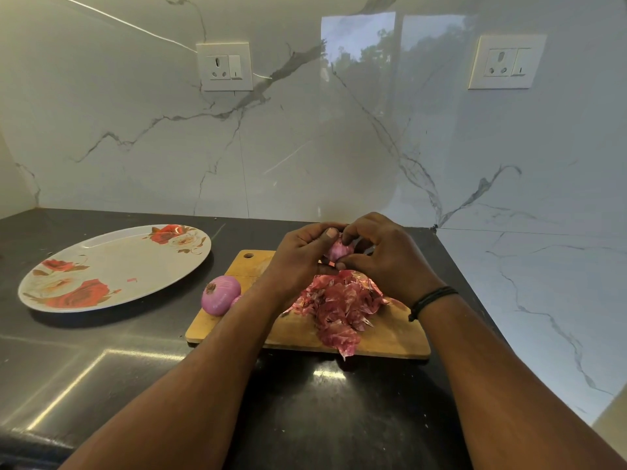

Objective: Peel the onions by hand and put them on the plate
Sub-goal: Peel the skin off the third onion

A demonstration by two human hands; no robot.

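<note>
Smooth round onion (337,250) in both curled hands; papery skins (339,308) below

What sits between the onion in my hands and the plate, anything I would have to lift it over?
Only the peeled onion at the cutting board's left edge lies roughly along that line. Beyond it the counter shows bare up to the plate. The held onion is above board level.

White marble walls (305,147) with 2 sockets (224,66) above black counter (101,368).
</note>
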